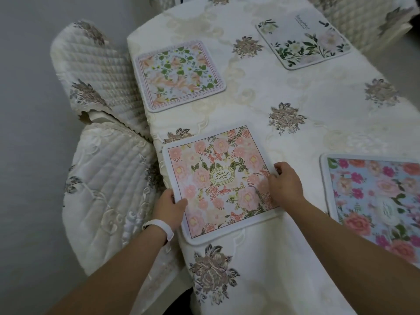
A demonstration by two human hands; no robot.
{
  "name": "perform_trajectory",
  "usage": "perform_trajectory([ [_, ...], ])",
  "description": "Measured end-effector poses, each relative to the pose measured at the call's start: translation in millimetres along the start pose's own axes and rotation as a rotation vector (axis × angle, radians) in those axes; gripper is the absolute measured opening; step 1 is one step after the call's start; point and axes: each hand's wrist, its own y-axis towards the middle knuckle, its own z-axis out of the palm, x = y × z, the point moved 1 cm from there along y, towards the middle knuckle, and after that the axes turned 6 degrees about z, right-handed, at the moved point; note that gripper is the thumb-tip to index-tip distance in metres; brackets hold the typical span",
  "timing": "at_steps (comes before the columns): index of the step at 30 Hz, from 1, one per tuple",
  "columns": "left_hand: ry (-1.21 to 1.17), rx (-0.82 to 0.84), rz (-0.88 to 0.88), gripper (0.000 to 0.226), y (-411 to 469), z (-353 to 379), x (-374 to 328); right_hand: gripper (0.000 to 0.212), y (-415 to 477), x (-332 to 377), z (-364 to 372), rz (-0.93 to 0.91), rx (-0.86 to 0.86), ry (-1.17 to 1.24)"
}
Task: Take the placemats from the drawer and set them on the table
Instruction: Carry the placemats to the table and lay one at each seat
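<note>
A pink floral placemat lies flat near the table's left front edge. My left hand pinches its left edge, thumb on top. Gripping the mat's right edge is my right hand. Three more placemats lie on the cream embroidered tablecloth: a peach and green one at the far left, a white one with green leaves at the far right, and a blue one with bright pink flowers at the near right, partly cut off by the frame.
Two chairs with quilted cream covers stand against the table's left side, one near and one farther back. Another covered chair stands at the far right. Grey floor lies to the left.
</note>
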Motion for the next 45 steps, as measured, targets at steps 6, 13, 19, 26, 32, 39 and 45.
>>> perform_trajectory([
  [6, 0.326, -0.075, 0.096, 0.032, 24.3, -22.0, 4.0, 0.043, 2.3, -1.8, 6.3, -0.079, -0.086, -0.103],
  [13, 0.624, -0.088, 0.572, 0.049, 73.4, -2.8, -37.2, 0.046, 6.2, 69.3, 40.1, -0.52, 0.043, -0.356],
  [19, 0.63, -0.063, 0.552, 0.05, 116.3, 33.7, -64.4, 0.05, 36.7, 114.7, 91.4, -0.699, 0.188, -0.579],
  [26, 0.792, -0.123, 0.531, 0.057, 122.7, 44.7, -56.4, 0.054, 45.3, 100.0, 110.5, -0.703, 0.154, -0.65],
  [32, 0.805, -0.123, 0.468, 0.055, 125.8, 47.4, -53.6, 0.06, 56.1, 97.9, 111.3, -0.683, 0.112, -0.687],
  [39, 0.844, -0.191, 0.314, 0.069, 118.0, 36.8, -44.0, 0.067, 81.5, 82.0, 85.1, -0.504, 0.049, -0.639],
  [45, 0.757, -0.245, 0.153, 0.079, 84.7, 22.1, -17.4, 0.068, 66.8, 36.8, 50.5, -0.334, -0.058, -0.556],
])
